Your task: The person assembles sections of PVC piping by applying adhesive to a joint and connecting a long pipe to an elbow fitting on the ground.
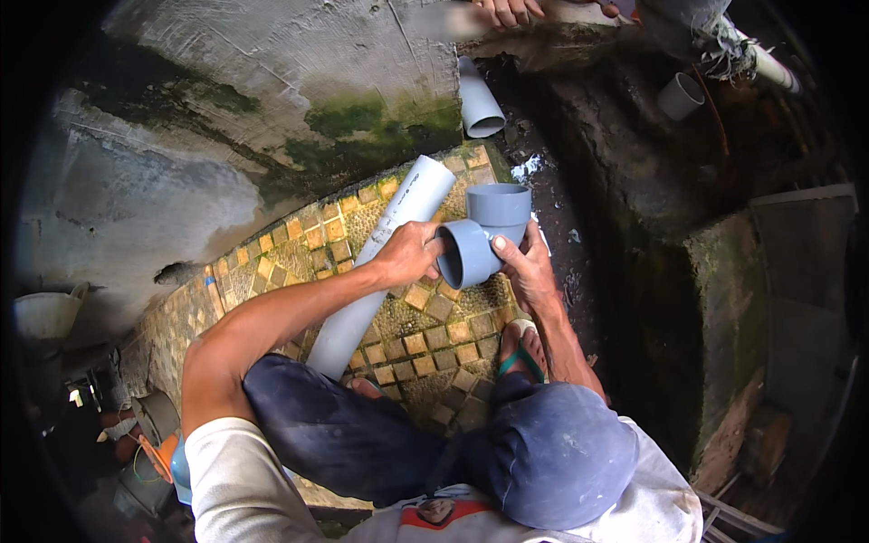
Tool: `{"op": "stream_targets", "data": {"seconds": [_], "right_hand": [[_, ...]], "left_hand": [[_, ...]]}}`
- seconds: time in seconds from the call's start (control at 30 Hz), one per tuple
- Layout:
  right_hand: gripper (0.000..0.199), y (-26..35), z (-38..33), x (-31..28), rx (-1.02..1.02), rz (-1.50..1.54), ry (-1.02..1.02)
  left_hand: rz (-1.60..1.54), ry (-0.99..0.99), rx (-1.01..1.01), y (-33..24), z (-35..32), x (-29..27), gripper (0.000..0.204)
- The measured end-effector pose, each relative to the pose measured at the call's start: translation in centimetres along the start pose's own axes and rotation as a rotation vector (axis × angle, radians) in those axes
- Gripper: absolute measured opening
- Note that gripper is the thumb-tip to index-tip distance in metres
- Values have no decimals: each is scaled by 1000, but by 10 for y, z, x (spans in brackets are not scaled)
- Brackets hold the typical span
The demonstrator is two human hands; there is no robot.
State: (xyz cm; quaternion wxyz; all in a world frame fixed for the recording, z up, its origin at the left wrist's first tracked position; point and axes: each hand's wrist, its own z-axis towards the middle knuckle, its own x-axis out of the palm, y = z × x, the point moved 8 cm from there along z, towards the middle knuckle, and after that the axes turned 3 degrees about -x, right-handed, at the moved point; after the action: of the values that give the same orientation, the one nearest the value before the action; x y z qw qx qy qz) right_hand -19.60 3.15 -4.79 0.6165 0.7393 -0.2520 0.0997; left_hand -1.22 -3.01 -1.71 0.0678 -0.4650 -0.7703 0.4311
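A grey plastic pipe tee (499,210) is held up in front of my knees, one wide mouth facing up and away, another facing left toward me. My right hand (532,270) is closed round its right side, the thumb pressed on the body near the joint. At the left mouth, my left hand (407,255) grips the rim, its fingertips partly hidden by the fitting. Beneath my left wrist and forearm a long light-grey plastic pipe (418,192) lies slanting across the tiled floor, its far end open.
Small yellow and brown tiles (421,366) cover the floor. A mossy concrete wall (362,63) rises ahead; a grey pipe (480,104) sticks out by a dark, wet channel (579,271) on the right. Another person's hand (509,11) rests at the top edge. A ledge (724,335) stands right.
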Motion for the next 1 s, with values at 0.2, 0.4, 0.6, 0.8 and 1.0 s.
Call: {"op": "stream_targets", "data": {"seconds": [0.2, 0.4, 0.6, 0.8, 1.0], "right_hand": [[68, -14, 9, -17, 45, 120, -44], [58, 12, 15, -49, -33, 119, -84], [72, 2, -13, 10, 157, 329, -79], [80, -17, -11, 14, 172, 693, 244], [88, -13, -18, 34, 25, 335, 141]], "left_hand": [[137, 288, -26, 5, 21, 13, 34], [429, 344, 135, -7, 17, -15, 59], [-172, 574, 108, -35, -23, -1, 107], [-502, 641, -92, -19, -20, 26, 113], [-913, 717, -114, -35, -39, 48, 99]]}}
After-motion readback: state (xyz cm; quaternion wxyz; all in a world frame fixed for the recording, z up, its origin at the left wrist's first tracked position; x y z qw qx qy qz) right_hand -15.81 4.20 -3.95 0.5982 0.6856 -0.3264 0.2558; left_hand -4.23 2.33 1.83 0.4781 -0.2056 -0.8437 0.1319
